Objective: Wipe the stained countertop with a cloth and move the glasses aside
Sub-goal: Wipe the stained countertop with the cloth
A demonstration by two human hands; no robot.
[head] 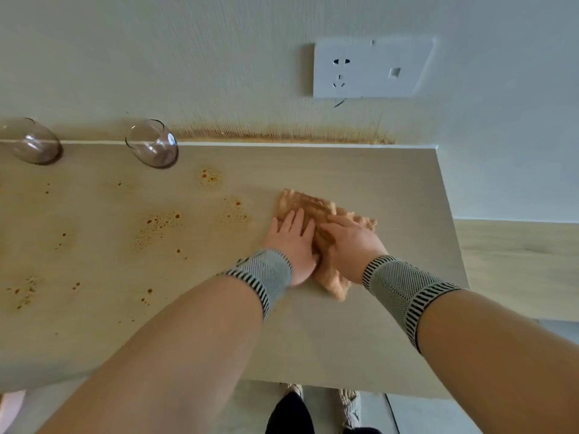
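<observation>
We've got our left hand (pixel 293 242) and right hand (pixel 352 242) pressed flat on the cloth (pixel 308 205), fingers straight. Both glasses (pixel 153 144) sit left of it on the stained tabletop (pixel 391 189).

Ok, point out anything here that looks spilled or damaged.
Orange-brown spots speckle the countertop left of the cloth. A matching brown stain runs along the wall's base below the socket.

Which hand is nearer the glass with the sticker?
Left. The left hand presses the cloth, right of and in front of that glass; the right hand lies beyond it, farther right.
</observation>
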